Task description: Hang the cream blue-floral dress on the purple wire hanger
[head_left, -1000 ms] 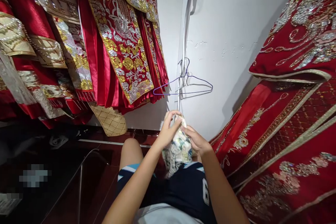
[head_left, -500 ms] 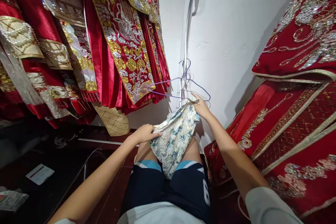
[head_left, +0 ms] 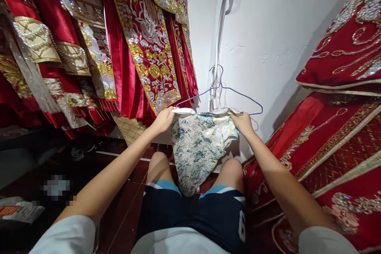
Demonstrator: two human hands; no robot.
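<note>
I held a floral cloth (head_left: 199, 147) up before me by its pale upper edge, pulled wide between my two hands. My left hand (head_left: 164, 121) pinched one end of that edge, fingers closed on it; my right hand (head_left: 243, 122) pinched the other end, thumb and fingers pressed together on the fabric. The rest hung down in front of me, narrowing to a tip between my bare knees, above my dark shorts (head_left: 160, 214).

Just behind the cloth was a thin purple hanger (head_left: 220, 83), hook upward beside a white upright (head_left: 219, 43) near the wall (head_left: 262, 31). The cloth and my hands hid most of its lower bar, so I could not tell whether they touched it. Its right end stuck out past my right hand, while its left end ran down close to my left.

To my left hung a crowd of red garments, foremost a gold-and-silver embroidered panel (head_left: 153, 55), its lower tip crowding the space just above my left hand. A quilted gold piece (head_left: 127, 127) hung below, partly behind my left forearm. Beaded cuffs (head_left: 37, 39) dangled farther over. On my right, a heavy red gown (head_left: 336, 139) hemmed in my forearm. Low at my left lay a packet with a red label (head_left: 22, 210), near a pixelated patch I could not make out.
</note>
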